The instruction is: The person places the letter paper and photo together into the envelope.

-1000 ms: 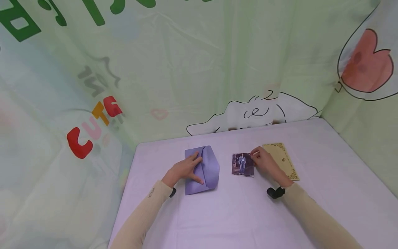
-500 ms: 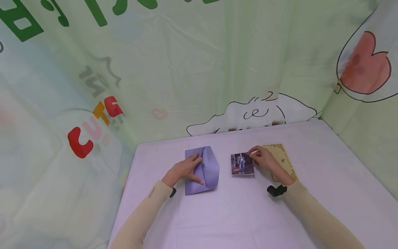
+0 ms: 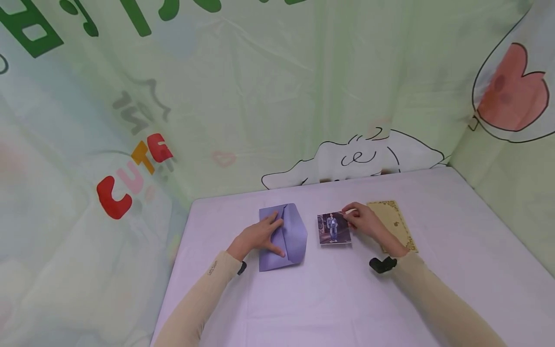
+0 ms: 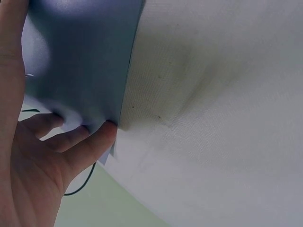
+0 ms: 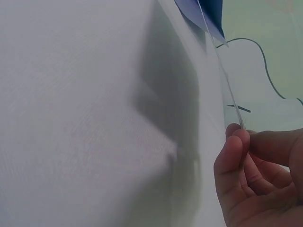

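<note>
On a pale lilac-covered worktop [image 3: 321, 303], a person's left hand [image 3: 258, 235] rests on a purple envelope [image 3: 297, 238], fingers spread across it, its pointed flap open toward the right. The right hand [image 3: 365, 221] pinches the upper right corner of a square photo print [image 3: 327, 232] of a standing figure in blue, held just above the surface between the envelope and a yellow card with ornate edging [image 3: 392, 215], partly hidden by that hand.

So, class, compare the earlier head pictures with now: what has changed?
The right hand, already pinching the photo, has carried it slightly leftward, toward the purple envelope. Nothing was let go. The left hand stays on the envelope; the tan card stays put.
</note>
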A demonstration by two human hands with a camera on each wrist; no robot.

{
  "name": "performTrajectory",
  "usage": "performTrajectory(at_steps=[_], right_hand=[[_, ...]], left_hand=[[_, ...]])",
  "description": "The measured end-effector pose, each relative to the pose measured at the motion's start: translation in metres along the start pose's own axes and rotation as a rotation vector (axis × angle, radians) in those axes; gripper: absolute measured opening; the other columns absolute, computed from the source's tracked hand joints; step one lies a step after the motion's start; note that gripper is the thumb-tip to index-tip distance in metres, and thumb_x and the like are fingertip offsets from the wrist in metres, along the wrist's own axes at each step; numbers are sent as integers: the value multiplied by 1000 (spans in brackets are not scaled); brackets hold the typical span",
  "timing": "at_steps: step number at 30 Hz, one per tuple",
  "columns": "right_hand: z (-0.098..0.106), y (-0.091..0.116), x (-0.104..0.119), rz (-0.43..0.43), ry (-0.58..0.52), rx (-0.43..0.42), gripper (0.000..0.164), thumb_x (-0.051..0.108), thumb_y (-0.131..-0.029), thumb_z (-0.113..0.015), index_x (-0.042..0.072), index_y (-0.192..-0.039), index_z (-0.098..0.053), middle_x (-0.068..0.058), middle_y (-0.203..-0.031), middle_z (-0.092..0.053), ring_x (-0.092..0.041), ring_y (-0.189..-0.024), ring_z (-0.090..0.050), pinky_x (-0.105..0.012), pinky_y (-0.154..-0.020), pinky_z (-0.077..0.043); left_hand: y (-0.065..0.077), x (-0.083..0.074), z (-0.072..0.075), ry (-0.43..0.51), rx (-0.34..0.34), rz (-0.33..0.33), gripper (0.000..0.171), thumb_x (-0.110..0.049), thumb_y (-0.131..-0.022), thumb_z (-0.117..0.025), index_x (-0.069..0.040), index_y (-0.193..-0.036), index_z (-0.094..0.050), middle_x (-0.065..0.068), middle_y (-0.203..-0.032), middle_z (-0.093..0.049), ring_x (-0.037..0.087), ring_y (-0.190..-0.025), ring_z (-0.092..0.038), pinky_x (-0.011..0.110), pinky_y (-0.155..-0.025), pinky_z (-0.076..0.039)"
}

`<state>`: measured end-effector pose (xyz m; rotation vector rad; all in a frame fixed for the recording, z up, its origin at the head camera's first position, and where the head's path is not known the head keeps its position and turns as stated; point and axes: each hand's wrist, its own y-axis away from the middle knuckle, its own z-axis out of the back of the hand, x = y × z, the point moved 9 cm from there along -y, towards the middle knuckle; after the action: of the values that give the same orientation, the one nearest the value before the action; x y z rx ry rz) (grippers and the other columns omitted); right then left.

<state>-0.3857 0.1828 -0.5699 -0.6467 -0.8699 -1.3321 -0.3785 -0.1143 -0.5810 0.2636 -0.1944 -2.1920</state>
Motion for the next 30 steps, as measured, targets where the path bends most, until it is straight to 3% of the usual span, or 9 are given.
performTrajectory(at_steps=[14, 30], right_hand=[[-11, -4, 17, 81, -50, 24, 27, 4, -99, -58, -11, -121, -55, -23, -86, -69, -17, -66, -59, -31, -59, -51], [-32, -12, 21, 44, -53, 49, 27, 6, -100, -58, -7, -123, -55, -23, -92, -68, -17, -71, -58, -28, -61, -51]], left_hand=[[2, -1, 2, -7, 14, 8, 95, -79, -67, -74, -25, -137, -41, 18, -167, -20, 39, -148, -35, 51, -98, -53], [1, -1, 0, 13, 23, 17, 95, -78, -67, -74, -24, -138, -41, 17, -168, -17, 41, -149, -33, 51, -98, -52]])
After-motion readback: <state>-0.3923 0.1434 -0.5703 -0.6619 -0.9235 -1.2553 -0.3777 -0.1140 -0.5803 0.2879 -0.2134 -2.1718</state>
